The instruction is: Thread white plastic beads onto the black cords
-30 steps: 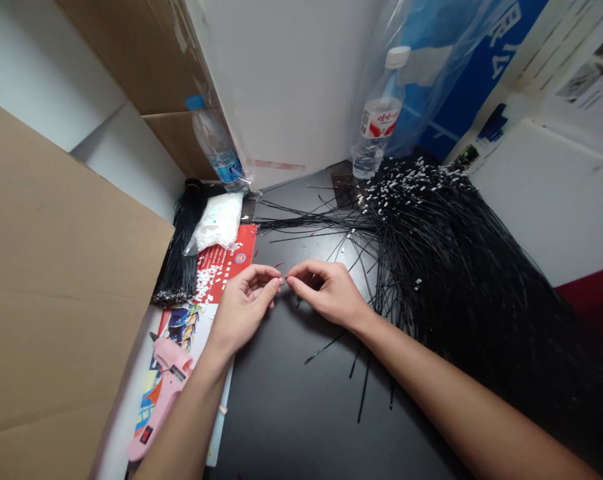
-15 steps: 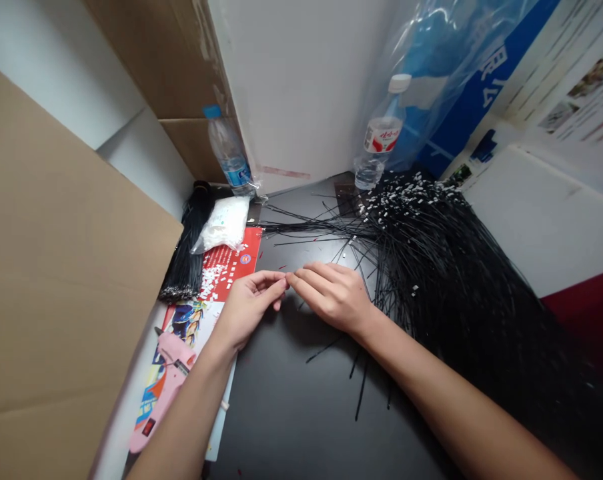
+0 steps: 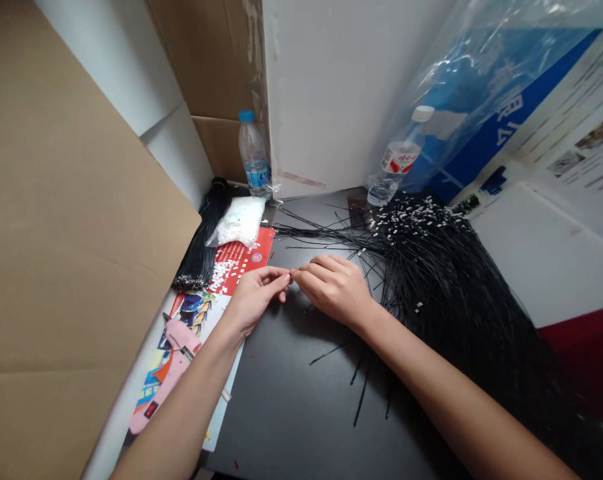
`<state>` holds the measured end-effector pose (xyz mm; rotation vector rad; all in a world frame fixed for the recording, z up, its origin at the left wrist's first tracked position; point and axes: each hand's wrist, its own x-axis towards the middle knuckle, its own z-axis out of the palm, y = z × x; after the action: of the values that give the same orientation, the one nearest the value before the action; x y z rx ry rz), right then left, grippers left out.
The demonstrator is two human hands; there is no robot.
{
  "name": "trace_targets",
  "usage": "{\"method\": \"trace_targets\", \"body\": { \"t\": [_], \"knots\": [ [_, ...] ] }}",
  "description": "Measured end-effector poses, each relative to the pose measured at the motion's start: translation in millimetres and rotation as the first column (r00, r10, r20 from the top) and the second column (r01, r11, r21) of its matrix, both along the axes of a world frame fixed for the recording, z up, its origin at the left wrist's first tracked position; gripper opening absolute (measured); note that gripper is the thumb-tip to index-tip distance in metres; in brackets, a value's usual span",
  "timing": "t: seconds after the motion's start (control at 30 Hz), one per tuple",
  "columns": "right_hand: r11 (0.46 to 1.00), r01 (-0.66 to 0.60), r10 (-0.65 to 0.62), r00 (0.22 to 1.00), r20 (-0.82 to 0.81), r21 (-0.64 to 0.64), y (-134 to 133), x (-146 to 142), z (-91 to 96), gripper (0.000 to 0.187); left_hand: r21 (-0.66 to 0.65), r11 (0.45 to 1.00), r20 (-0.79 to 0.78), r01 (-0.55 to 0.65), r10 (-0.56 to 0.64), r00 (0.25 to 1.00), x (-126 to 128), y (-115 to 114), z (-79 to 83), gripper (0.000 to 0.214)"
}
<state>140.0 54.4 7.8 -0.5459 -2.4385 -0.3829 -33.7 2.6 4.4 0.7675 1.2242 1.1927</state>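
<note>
My left hand [image 3: 255, 293] and my right hand [image 3: 335, 287] meet fingertip to fingertip above the dark table [image 3: 276, 393]. Both are pinched closed, and whatever sits between the fingertips is too small to make out. To the right of my right hand spreads a large heap of thin black wires [image 3: 451, 313] with small white connectors [image 3: 416, 217] at their far ends. A few wires poke out beneath my right wrist. Left of my left hand, small white connector pieces [image 3: 222, 277] lie scattered on a red printed sheet [image 3: 249, 257].
A pink glue gun [image 3: 174, 373] lies by my left forearm. Behind are a bag of white pieces [image 3: 240, 221], a black wire bundle [image 3: 201, 243], a blue-capped bottle [image 3: 255, 160] and a white-capped bottle [image 3: 396, 160]. Cardboard [image 3: 81, 233] rises at the left.
The camera view has turned slightly, so the bottles and bag appear further right. My hands stay pinched together, with fingertips almost unmoved.
</note>
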Motion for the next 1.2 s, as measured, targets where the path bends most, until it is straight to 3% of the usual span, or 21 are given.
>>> {"method": "trace_targets", "body": {
  "t": [0.07,0.1,0.2,0.27,0.33,0.43,0.6,0.67,0.73,0.87,0.93,1.03,1.2],
  "knots": [
    [0.967,0.018,-0.042,0.995,-0.086,-0.255,-0.8,-1.6,-1.3,0.016,0.056,0.998,-0.158,-0.013,0.022,0.987,-0.8,-0.8,1.9,0.021],
    [0.921,0.008,-0.063,0.989,-0.130,-0.389,-1.4,-2.2,-1.8,0.016,0.076,0.997,-0.220,-0.014,0.030,0.975,-0.8,-1.2,3.2,0.019],
    [0.698,-0.054,-0.164,0.959,-0.233,-0.714,-3.3,-3.8,-3.2,0.019,0.105,0.994,-0.330,-0.010,0.044,0.943,0.1,-2.3,6.5,0.016],
    [0.546,-0.092,-0.249,0.931,-0.266,-0.833,-4.1,-4.6,-5.4,0.017,0.126,0.992,-0.363,-0.005,0.051,0.930,1.0,-2.9,6.6,0.016],
    [0.447,-0.136,-0.297,0.910,-0.291,-0.884,-4.4,-5.2,-8.7,0.017,0.162,0.987,-0.384,0.014,0.050,0.922,1.6,-3.5,4.8,0.017],
    [0.387,-0.197,-0.291,0.901,-0.322,-0.901,-4.0,-5.8,-13.0,0.019,0.212,0.975,-0.436,0.066,0.034,0.899,1.7,-4.5,0.7,0.017],
    [0.351,-0.246,-0.273,0.896,-0.349,-0.904,-3.5,-6.0,-14.3,0.020,0.249,0.963,-0.509,0.099,0.043,0.860,2.3,-5.2,-1.4,0.016],
    [0.351,-0.250,-0.278,0.892,-0.355,-0.902,-3.3,-4.5,-14.7,0.020,0.221,0.972,-0.481,0.074,0.043,0.876,2.9,-4.8,-0.1,0.018],
    [0.408,-0.222,-0.270,0.898,-0.349,-0.886,-2.3,-1.2,-16.0,0.018,0.185,0.982,-0.444,0.041,0.046,0.895,3.0,-4.0,1.6,0.020],
    [0.659,-0.098,-0.185,0.940,-0.287,-0.746,2.1,8.5,-20.2,0.014,0.147,0.989,-0.410,-0.023,0.082,0.909,0.6,-1.9,3.5,0.023],
    [0.737,-0.059,-0.160,0.953,-0.259,-0.673,4.6,12.3,-22.5,0.013,0.146,0.988,-0.400,-0.045,0.101,0.911,-1.2,-1.4,3.4,0.025],
    [0.777,-0.043,-0.141,0.960,-0.241,-0.628,6.4,13.8,-25.1,0.011,0.145,0.988,-0.393,-0.057,0.110,0.913,-2.8,-1.5,2.6,0.026],
    [0.791,-0.066,-0.123,0.956,-0.265,-0.608,4.8,12.2,-25.9,0.012,0.152,0.987,-0.388,-0.062,0.117,0.914,-3.3,-2.1,1.3,0.027]
  ]
}}
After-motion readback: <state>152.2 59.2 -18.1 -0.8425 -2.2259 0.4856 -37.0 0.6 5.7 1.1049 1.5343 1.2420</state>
